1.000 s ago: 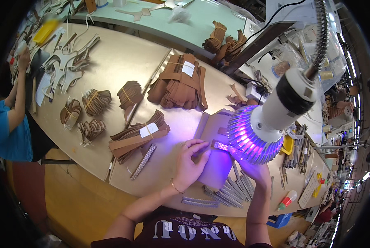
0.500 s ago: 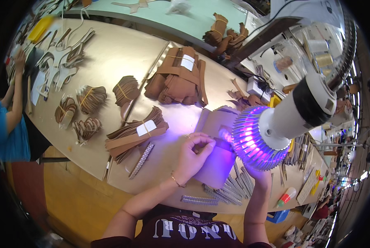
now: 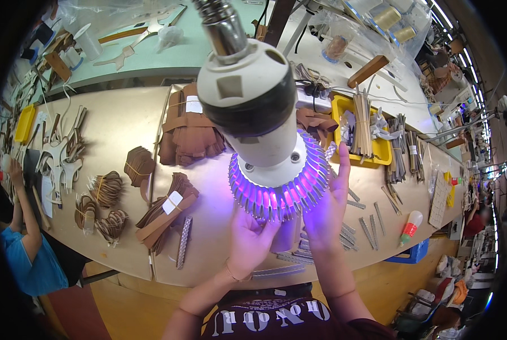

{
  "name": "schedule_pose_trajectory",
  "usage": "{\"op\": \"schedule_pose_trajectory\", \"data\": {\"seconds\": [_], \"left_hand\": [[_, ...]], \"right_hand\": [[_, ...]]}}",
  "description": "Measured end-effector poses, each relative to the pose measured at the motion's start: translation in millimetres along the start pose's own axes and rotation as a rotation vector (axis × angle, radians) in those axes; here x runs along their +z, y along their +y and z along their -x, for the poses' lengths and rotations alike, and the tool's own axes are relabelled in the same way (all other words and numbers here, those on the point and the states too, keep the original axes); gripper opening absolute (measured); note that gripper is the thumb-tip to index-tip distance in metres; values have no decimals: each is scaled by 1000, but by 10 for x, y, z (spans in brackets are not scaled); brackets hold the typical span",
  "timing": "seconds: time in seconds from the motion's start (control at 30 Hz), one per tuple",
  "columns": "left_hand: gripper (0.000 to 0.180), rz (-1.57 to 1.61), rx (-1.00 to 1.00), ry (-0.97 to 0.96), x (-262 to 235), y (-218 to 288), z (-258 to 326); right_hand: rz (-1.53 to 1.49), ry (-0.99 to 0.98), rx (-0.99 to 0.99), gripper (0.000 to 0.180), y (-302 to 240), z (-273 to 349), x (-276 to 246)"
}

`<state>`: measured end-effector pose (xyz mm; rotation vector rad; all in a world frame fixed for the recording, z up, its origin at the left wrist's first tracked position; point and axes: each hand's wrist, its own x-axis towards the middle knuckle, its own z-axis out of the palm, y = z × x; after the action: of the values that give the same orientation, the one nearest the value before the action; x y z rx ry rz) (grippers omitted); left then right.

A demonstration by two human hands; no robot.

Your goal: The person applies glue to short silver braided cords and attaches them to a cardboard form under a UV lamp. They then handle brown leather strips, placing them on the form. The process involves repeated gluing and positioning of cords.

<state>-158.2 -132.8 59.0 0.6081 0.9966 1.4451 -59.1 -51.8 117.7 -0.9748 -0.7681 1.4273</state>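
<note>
Under the glowing purple ring of a white lamp (image 3: pixel 276 170), both my hands are partly hidden. My left hand (image 3: pixel 249 241) is closed, thumb against fingers, beside a brown leather panel (image 3: pixel 287 237); what it pinches, if anything, is hidden by the lamp. My right hand (image 3: pixel 326 218) is to the right of the lamp with its index finger stretched up. Next to that fingertip the end of a grey braided strip (image 3: pixel 331 150) shows, seemingly held by this hand. More braided strips (image 3: pixel 348 235) lie around my right hand, and a thicker braided strip (image 3: pixel 183 243) lies to the left.
Leather bundles (image 3: pixel 168 207) (image 3: pixel 191 136) lie left of the lamp. A yellow tray (image 3: pixel 381 153) with bound sticks stands at the back right. A bottle (image 3: pixel 411 226) with a red band lies near the right front edge. At the far left a co-worker's arm (image 3: pixel 28 209) reaches over the table.
My view has swung right, so the lamp now sits mid-picture over my hands. The right hand has come up beside the lamp with a braided strip at its fingertip; the left hand is partly under the lamp.
</note>
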Motion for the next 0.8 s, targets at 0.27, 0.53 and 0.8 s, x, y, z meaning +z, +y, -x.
{"op": "schedule_pose_trajectory", "data": {"seconds": [0.27, 0.53, 0.8], "left_hand": [[42, -278, 276, -38, -253, 85, -240], [41, -175, 79, -24, -837, 492, -147], [40, -270, 63, 111, -1150, 503, 92]], "right_hand": [[226, 85, -330, 69, 73, -54, -172], [366, -259, -118, 69, 30, 59, -368], [337, -401, -132, 72, 187, 212, -211]]}}
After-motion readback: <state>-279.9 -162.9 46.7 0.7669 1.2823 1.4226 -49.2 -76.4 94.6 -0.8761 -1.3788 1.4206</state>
